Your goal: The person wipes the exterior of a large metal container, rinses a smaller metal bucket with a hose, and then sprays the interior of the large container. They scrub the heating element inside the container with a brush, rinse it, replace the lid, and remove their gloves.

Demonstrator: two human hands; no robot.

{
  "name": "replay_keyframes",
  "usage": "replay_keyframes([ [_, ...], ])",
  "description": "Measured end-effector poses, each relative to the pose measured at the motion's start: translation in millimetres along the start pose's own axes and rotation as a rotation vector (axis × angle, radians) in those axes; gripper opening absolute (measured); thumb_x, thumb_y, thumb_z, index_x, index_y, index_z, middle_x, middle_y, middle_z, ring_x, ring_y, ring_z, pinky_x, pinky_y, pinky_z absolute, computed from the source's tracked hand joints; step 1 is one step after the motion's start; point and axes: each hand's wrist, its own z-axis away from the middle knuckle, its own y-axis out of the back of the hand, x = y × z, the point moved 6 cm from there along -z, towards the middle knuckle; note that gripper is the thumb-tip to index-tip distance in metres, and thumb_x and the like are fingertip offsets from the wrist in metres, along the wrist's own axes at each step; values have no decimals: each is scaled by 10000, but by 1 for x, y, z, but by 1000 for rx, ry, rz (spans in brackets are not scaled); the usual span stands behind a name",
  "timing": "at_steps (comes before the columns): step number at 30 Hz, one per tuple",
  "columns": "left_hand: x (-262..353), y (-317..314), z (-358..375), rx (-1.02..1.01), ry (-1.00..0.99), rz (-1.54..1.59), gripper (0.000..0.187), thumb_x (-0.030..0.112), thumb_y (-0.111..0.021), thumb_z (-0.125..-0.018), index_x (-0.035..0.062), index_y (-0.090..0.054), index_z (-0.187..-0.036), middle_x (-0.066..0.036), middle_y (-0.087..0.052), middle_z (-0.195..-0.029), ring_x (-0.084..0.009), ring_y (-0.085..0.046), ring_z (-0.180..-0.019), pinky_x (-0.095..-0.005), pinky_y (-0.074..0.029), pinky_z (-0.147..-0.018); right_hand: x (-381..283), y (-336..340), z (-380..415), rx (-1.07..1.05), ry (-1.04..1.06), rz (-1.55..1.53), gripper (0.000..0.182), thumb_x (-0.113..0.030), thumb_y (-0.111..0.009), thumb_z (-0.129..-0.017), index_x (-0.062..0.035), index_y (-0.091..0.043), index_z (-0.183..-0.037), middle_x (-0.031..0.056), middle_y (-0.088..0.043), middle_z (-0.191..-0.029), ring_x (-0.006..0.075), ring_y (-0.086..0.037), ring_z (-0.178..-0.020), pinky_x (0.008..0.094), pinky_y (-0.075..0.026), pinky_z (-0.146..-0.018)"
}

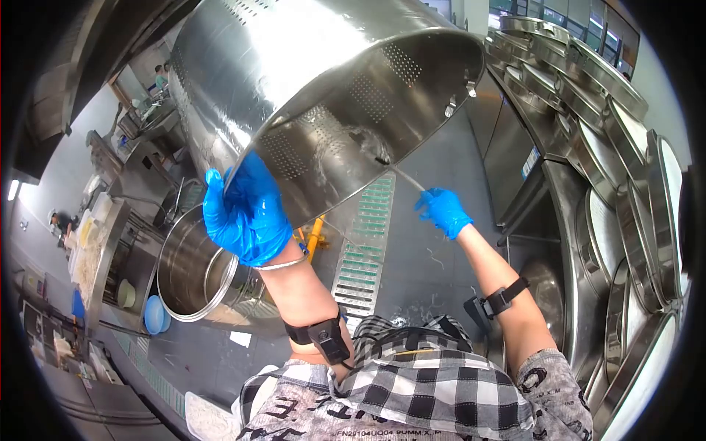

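Note:
A large steel pot [316, 81] with patches of small holes in its wall is tilted, its mouth towards me. My left hand [250, 213], in a blue glove, is closed on the pot's near rim at the left. My right hand [444, 212], also gloved in blue, is wrapped round a thin grey hose [409, 178]. The hose's dark tip points into the pot's mouth, where water streaks show on the inner wall. Below and left of my left hand stands another big steel pot [193, 268], with its open top facing up.
Several round steel-rimmed trays [599, 158] are stacked along the right, beside steel cabinets [507, 158]. A green-slotted drain grate [362, 250] runs along the wet grey floor. Counters and a blue basin [156, 316] are at the left; people appear far back.

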Motion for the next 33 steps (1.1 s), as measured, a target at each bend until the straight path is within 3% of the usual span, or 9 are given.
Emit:
replay_keyframes([
  [4, 12, 17, -9, 138, -153, -13, 464, -39, -447, -707, -97, -305, -1145, -224, -359, -1174, -312, -345, -1103, -441, -258, -947, -26, -51, 18, -278, 409, 530, 185, -207, -499, -754, -33, -561, -750, 100, -571, -721, 173, -561, -559, 278, -443, -510],
  [7, 17, 22, -14, 114, -184, -74, 465, -53, -438, -703, -95, -303, -1147, -227, -355, -1175, -315, -342, -1105, -450, -248, -952, -25, -95, 32, -402, 267, 307, 166, -182, -559, -688, -40, -566, -772, 115, -549, -764, 205, -563, -629, 311, -454, -572],
  [9, 25, 30, -16, 140, -191, -124, 446, -55, -430, -704, -105, -316, -1133, -230, -373, -1160, -319, -361, -1089, -456, -265, -942, -11, -118, 43, -501, -91, -2, 163, -169, -586, -648, -50, -567, -758, 112, -533, -805, 212, -557, -668, 324, -460, -580],
  [10, 29, 31, -17, 145, -194, -128, 446, -55, -430, -704, -105, -316, -1133, -230, -373, -1160, -319, -361, -1089, -456, -265, -942, -3, -123, 43, -507, -94, -2, 163, -169, -586, -648, -50, -567, -758, 112, -533, -805, 212, -557, -668, 324, -460, -580],
  [13, 51, 32, -17, 187, -244, -255, 434, -45, -434, -707, -110, -327, -1122, -235, -390, -1141, -324, -382, -1071, -457, -284, -931, -4, -122, 36, -302, 458, 463, 144, -141, -563, -668, -43, -551, -773, 111, -552, -722, 199, -552, -603, 314, -463, -575],
  [14, 61, 30, -16, 189, -244, -301, 418, -39, -434, -715, -111, -333, -1115, -237, -399, -1130, -327, -392, -1060, -461, -290, -925, -5, -118, 33, -314, 461, 460, 144, -141, -563, -668, -43, -551, -773, 111, -552, -722, 199, -552, -603, 314, -463, -575],
  [19, 110, 11, -10, 173, -300, -454, 399, -10, -431, -748, -121, -317, -1113, -254, -388, -1129, -341, -374, -1067, -469, -288, -922, -12, -89, 12, -155, -135, -81, 185, -190, -447, -801, -27, -526, -764, 83, -557, -647, 159, -551, -515, 282, -443, -453],
  [30, 206, -32, 26, 96, -505, -749, 407, -18, -414, -755, -107, -304, -1137, -241, -376, -1148, -334, -363, -1080, -466, -276, -931, -34, -193, 0, -487, 15, 14, 222, -176, -410, -779, -31, -538, -669, 77, -559, -604, 129, -533, -480, 257, -407, -420],
  [33, 241, -8, 47, 338, -670, -850, 356, -19, -421, -755, -97, -362, -1097, -217, -433, -1100, -317, -415, -1036, -453, -308, -918, -41, -209, -1, -520, 1, -27, 236, -201, -414, -791, -24, -532, -690, 76, -558, -615, 131, -527, -478, 253, -410, -445],
])
